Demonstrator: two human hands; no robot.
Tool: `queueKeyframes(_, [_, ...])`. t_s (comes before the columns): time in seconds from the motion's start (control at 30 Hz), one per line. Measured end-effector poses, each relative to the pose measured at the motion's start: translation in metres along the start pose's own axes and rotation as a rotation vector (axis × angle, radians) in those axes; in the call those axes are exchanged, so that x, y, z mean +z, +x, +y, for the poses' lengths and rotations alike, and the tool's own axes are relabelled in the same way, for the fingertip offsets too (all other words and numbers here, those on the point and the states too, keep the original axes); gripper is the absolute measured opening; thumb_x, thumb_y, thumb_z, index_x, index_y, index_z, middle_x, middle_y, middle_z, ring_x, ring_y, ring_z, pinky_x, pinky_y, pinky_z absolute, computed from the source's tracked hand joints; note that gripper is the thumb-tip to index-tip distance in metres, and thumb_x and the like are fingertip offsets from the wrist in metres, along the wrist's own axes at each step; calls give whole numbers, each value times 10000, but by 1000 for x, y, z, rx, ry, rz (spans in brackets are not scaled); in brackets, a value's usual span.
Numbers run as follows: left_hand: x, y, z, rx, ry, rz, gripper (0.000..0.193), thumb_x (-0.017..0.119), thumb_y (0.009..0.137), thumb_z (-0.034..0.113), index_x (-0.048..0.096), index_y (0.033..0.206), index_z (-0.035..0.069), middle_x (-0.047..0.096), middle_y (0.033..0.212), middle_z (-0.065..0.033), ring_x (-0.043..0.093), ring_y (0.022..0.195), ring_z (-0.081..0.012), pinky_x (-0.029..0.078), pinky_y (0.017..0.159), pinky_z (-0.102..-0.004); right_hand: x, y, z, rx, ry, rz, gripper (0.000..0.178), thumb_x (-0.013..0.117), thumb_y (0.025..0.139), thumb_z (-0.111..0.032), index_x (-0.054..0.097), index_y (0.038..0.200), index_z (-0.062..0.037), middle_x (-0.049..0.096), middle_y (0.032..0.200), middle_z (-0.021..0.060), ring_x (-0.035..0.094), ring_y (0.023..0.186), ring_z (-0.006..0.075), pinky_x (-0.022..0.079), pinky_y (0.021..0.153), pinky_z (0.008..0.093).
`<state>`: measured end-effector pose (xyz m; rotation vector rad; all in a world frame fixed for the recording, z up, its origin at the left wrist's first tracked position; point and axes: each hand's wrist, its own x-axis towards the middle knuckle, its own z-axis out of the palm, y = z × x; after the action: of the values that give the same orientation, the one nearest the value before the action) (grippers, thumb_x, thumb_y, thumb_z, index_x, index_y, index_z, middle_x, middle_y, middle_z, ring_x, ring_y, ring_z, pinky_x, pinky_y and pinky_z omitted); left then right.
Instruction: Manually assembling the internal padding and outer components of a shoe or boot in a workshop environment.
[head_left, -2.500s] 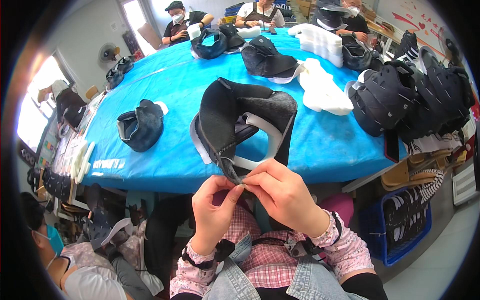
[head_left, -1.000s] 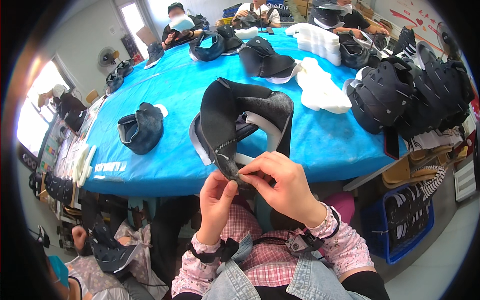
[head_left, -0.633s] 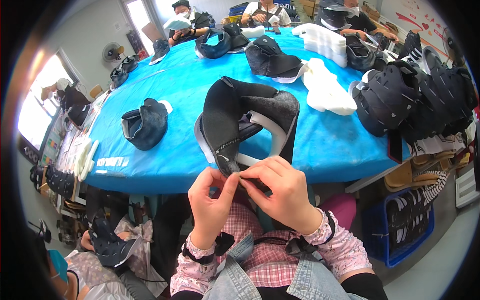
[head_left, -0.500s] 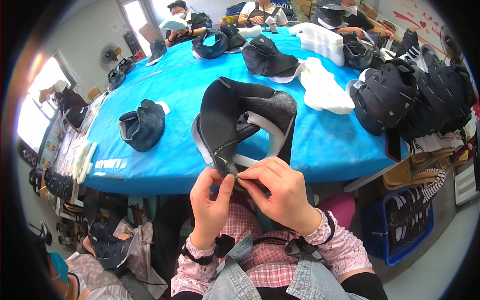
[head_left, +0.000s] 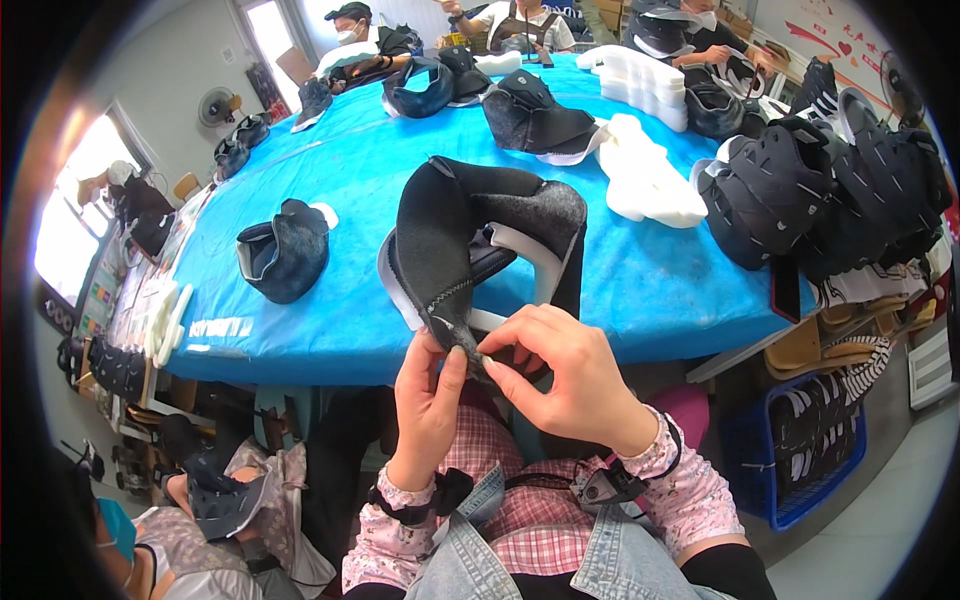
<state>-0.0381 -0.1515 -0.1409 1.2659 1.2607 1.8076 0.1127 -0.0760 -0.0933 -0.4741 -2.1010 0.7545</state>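
A black padded helmet liner with grey-white trim stands on the near edge of the blue-covered table, tipped toward me. Zigzag stitching crosses its lower front strap. My left hand pinches that strap's near end between thumb and fingers. Close against it, my right hand pinches the same edge with thumb and index finger, its other fingers curled behind. Whether anything thin, such as a needle or thread, lies between the fingertips is too small to make out.
The blue table holds a small dark liner at left, another liner beyond, white foam pieces and stacked black liners at right. A blue crate stands below right. Co-workers sit across the table and at lower left.
My right hand has shifted slightly up and right, its index finger lifting a little. The liner has moved slightly left. Across the table, co-workers' hands have moved.
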Motion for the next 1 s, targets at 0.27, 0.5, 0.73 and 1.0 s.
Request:
queueKeyframes(0.27, [2,1,4,703,837,257,212,742,729,0,546,802,31,550,764,-80,527,668,-200,428,601,-285,11,-5,5,35,-7,83,69,644,794,-97,596,803,-48,578,740,58,572,667,223,447,560,327])
queueKeyframes(0.5, [2,0,8,557,902,199,187,749,717,78,611,842,79,608,808,-56,582,754,-236,434,662,-337,16,-4,4,57,3,147,58,634,801,-87,597,807,-43,588,758,70,585,704,249,457,594,342])
queueKeyframes(0.73, [6,0,11,428,720,191,175,739,728,76,622,853,41,612,843,-79,587,700,-208,443,658,-314,18,-2,5,36,-17,158,59,635,795,-75,600,829,-42,590,777,75,591,724,252,465,602,337])
queueKeyframes(1.0, [1,7,11,264,484,110,109,689,758,-15,581,771,-23,583,763,-83,542,657,-159,438,622,-256,14,-5,4,-55,-95,121,60,634,796,-80,581,819,-61,557,753,68,566,692,253,453,580,357])
